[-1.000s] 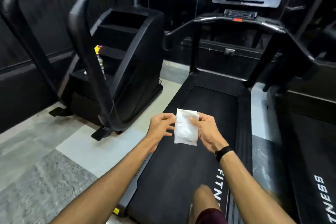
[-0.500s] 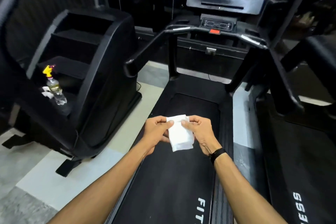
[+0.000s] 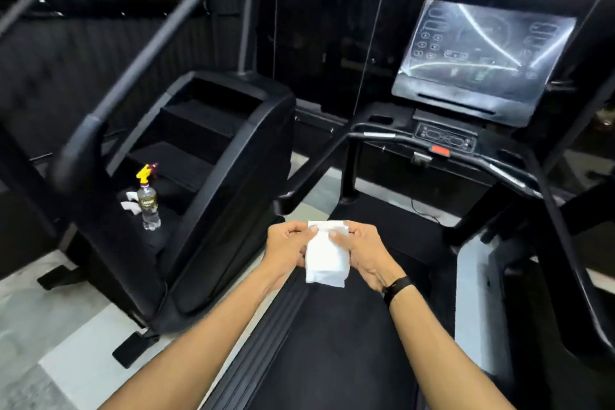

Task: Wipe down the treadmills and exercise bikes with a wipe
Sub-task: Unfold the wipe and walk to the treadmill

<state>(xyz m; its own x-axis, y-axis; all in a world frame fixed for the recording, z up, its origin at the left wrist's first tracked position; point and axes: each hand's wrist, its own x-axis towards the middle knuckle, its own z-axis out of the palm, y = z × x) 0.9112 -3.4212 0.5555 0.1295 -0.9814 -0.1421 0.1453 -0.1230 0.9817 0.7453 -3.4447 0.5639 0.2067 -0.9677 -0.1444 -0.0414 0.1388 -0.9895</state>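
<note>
The folded white wipe (image 3: pixel 327 256) is partly covered along both side edges by the fingers of the left hand (image 3: pixel 289 251) and right hand (image 3: pixel 362 255). Up-left of the left hand, the clear spray bottle (image 3: pixel 148 206) label is illegible. The black treadmill belt (image 3: pixel 332 343) beneath the hands is cut off by the bottom edge.

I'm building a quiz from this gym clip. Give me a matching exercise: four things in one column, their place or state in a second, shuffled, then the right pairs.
Things:
1. wipe
2. spray bottle
3. console screen
4. black wristband

Places or states:
A. streaked with curved smears
B. standing on a step of the stair machine
C. worn on the right arm
D. pinched between the left hand and the right hand

Pairs: 1-D, 2-B, 3-A, 4-C
</note>
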